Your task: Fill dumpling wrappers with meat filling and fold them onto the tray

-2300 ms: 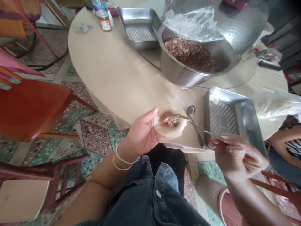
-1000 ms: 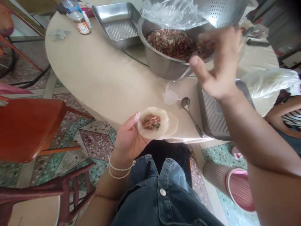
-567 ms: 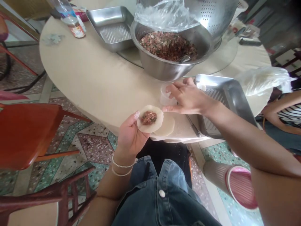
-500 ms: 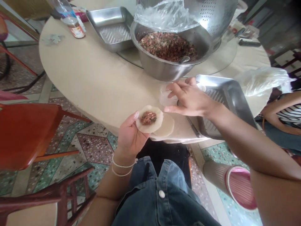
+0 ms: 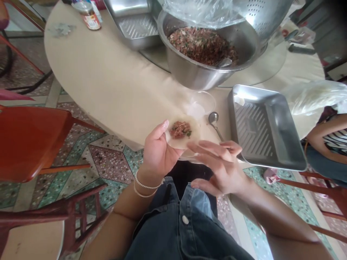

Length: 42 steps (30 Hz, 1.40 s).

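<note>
A round dumpling wrapper (image 5: pixel 193 135) rests on the fingers of my left hand (image 5: pixel 160 148), its thumb over the near-left edge. On the wrapper's middle sits a lump of minced meat filling (image 5: pixel 180 130) flecked with green. My right hand (image 5: pixel 217 164) is just to the right, fingers apart and holding nothing, with its fingertips at the wrapper's right edge; whether they touch it I cannot tell. Behind the wrapper stands a small clear bowl (image 5: pixel 207 103) with something whitish in it. A metal spoon (image 5: pixel 214 119) lies on the table beside that bowl.
A big steel bowl (image 5: pixel 189 74) of meat filling, with a spoon in it, stands at the back under a plastic sheet (image 5: pixel 206 14). Metal trays are at right (image 5: pixel 271 137) and back left (image 5: pixel 138 27). Another person's arm (image 5: pixel 325 133) shows at far right.
My right hand has drawn back from the small clear bowl to the wrapper's right edge. The spoon and right tray are now uncovered, and the view has tilted down.
</note>
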{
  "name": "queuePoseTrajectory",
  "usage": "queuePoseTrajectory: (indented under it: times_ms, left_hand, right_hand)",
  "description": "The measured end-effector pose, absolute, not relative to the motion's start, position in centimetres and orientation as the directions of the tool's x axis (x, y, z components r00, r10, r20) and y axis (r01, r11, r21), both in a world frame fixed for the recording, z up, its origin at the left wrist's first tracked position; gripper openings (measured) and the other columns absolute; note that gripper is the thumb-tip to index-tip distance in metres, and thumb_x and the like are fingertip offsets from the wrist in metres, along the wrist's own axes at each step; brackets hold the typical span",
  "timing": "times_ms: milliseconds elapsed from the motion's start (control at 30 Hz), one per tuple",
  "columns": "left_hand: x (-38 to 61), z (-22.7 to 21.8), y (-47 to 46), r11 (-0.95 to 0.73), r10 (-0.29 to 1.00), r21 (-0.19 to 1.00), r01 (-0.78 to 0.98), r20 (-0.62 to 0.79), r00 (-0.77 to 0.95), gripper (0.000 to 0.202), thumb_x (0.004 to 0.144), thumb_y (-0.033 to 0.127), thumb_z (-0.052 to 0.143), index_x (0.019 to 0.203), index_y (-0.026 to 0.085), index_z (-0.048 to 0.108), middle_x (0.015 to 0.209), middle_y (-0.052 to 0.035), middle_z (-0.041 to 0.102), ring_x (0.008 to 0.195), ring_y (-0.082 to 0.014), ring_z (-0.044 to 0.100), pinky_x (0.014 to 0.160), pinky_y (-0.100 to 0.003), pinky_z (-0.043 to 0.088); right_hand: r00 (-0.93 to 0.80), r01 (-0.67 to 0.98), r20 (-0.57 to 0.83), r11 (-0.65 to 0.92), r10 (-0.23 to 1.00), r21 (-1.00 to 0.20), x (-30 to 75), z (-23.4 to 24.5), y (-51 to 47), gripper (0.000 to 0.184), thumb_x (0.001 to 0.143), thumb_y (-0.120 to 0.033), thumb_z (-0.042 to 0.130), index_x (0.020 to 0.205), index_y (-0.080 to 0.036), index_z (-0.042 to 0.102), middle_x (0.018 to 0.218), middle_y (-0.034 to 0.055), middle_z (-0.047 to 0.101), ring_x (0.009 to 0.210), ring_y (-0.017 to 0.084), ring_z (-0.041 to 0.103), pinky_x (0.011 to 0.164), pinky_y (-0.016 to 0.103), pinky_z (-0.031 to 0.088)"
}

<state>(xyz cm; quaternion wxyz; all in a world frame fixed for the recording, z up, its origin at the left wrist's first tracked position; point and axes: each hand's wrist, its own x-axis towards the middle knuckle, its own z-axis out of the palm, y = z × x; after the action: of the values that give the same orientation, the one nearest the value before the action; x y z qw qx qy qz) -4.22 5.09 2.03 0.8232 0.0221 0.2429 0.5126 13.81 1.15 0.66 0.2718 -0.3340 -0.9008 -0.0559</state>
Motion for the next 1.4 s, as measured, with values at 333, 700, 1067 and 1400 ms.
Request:
queuePoseTrajectory:
  times_ms: [333, 700, 1067, 1400]
  left_hand:
    - [-4.8, 1.8, 4.6, 0.419, 0.891, 0.318, -0.85, -0.326, 0.317, 0.045, 0.099, 0.026, 0.03, 0.133, 0.01, 0.054, 0.097, -0.0086, 0.077, 0.108, -0.0219, 0.068, 0.106, -0.04, 0.046]
    - [-5.5, 1.7, 4.6, 0.391, 0.888, 0.359, -0.847, -0.39, 0.245, 0.042, 0.096, 0.026, 0.036, 0.118, 0.003, 0.062, 0.1, -0.0128, 0.075, 0.119, -0.0265, 0.062, 0.109, -0.043, 0.044]
    - [-4.8, 1.5, 4.8, 0.492, 0.869, 0.305, -0.815, -0.23, 0.438, 0.047, 0.099, 0.031, 0.028, 0.115, 0.006, 0.064, 0.118, -0.0143, 0.071, 0.131, -0.0271, 0.052, 0.114, -0.045, 0.038]
    - [-6.1, 1.3, 4.3, 0.478, 0.878, 0.373, -0.795, -0.232, 0.419, 0.051, 0.1, 0.037, 0.027, 0.111, 0.008, 0.067, 0.111, -0.0131, 0.073, 0.13, -0.0279, 0.053, 0.113, -0.045, 0.038]
  right_hand:
    - [-0.532, 0.71, 0.502, 0.682, 0.682, -0.175, 14.2, 2.6, 5.2, 0.06, 0.091, -0.063, 0.039, 0.137, -0.023, 0.034, 0.12, 0.0093, 0.064, 0.117, 0.029, 0.056, 0.095, 0.046, 0.031]
    - [-0.564, 0.787, 0.204, 0.595, 0.801, -0.163, 14.2, 3.8, 11.2, 0.07, 0.09, -0.073, 0.014, 0.121, -0.019, 0.046, 0.098, 0.0106, 0.068, 0.105, 0.031, 0.06, 0.093, 0.053, 0.033]
    - [-0.677, 0.594, 0.392, 0.777, 0.622, -0.206, 12.9, 3.4, 6.0, 0.058, 0.096, -0.06, 0.029, 0.132, -0.016, 0.041, 0.121, 0.015, 0.06, 0.12, 0.027, 0.054, 0.09, 0.044, 0.031]
    - [-0.493, 0.79, 0.347, 0.578, 0.798, -0.207, 13.2, 4.4, 9.5, 0.065, 0.093, -0.069, 0.016, 0.114, -0.018, 0.05, 0.093, 0.01, 0.069, 0.102, 0.029, 0.061, 0.089, 0.048, 0.033]
